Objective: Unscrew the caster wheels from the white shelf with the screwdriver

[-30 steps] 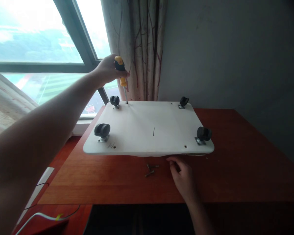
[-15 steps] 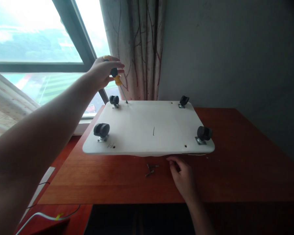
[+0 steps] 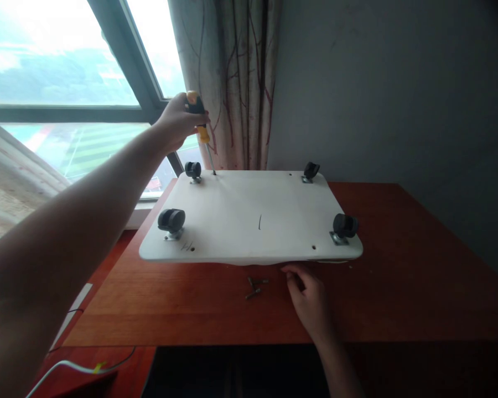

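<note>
A white board (image 3: 240, 210) with a black caster near each corner lies on the wooden table. Above its far left edge, my left hand (image 3: 180, 122) is closed on a screwdriver (image 3: 203, 134) with a yellow and black handle. The screwdriver's tip meets the board at a hole beside the far left caster (image 3: 193, 169). My right hand (image 3: 309, 296) rests on the table at the board's near edge, fingers curled; what they hold, if anything, is hidden. To its left lie several small screws (image 3: 254, 287).
The reddish wooden table (image 3: 170, 315) extends around the board. Behind it are a curtain (image 3: 240, 83), a grey wall and a window frame (image 3: 124, 55). A white cable (image 3: 66, 364) runs along the floor at the lower left.
My left hand has turned and its fingers have wrapped round the screwdriver handle, which now stands more upright. The tip stays at the same hole. My right hand has not visibly moved.
</note>
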A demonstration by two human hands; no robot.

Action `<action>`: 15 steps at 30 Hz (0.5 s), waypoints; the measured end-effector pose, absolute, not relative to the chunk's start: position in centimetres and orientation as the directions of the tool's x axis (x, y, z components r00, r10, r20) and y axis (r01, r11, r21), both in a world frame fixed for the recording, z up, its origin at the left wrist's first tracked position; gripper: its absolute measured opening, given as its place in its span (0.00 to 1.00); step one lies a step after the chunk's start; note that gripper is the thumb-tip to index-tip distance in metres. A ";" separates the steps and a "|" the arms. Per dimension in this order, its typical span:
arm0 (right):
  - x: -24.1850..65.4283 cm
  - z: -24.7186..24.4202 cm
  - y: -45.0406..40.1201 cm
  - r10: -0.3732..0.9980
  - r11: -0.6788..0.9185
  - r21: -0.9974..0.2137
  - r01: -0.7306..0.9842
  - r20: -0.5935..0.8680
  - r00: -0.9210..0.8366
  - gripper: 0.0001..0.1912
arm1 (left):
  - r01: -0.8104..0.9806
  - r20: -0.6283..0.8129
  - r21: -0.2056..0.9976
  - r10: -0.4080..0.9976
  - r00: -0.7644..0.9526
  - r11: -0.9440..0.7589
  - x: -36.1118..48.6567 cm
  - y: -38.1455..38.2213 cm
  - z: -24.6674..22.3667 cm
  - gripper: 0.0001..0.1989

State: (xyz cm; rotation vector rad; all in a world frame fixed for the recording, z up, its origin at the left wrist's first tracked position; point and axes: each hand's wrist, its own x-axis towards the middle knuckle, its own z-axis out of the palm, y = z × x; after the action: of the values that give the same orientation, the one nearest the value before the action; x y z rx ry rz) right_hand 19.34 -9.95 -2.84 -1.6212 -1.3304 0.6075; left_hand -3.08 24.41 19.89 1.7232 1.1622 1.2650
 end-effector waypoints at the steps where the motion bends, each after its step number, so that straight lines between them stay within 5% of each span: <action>1: 19.3 -2.8 -9.9 0.941 0.009 -0.874 0.485 0.171 0.292 0.12 | 0.273 0.340 0.890 0.931 0.133 -0.365 -3.1 24.4 19.7 0.17; 7: 19.2 -2.9 -9.8 0.941 0.007 -0.875 0.483 0.170 0.294 0.12 | 0.364 0.428 0.802 0.881 0.202 -0.474 -3.2 24.4 19.3 0.15; 12: 19.2 -3.0 -9.9 0.938 0.016 -0.874 0.485 0.181 0.296 0.12 | 0.402 0.510 0.767 0.856 0.090 -0.499 -2.6 23.3 20.2 0.16; 15: 19.2 -2.9 -9.8 0.936 0.027 -0.873 0.487 0.193 0.294 0.12 | 0.575 0.466 0.656 0.862 0.201 -0.488 -2.2 22.8 20.2 0.17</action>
State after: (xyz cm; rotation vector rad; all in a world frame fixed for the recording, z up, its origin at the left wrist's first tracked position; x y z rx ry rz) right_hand 19.19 -9.85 -2.94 -1.6063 -1.3333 0.5900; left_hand -2.24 22.85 20.20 2.1441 1.3501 1.1821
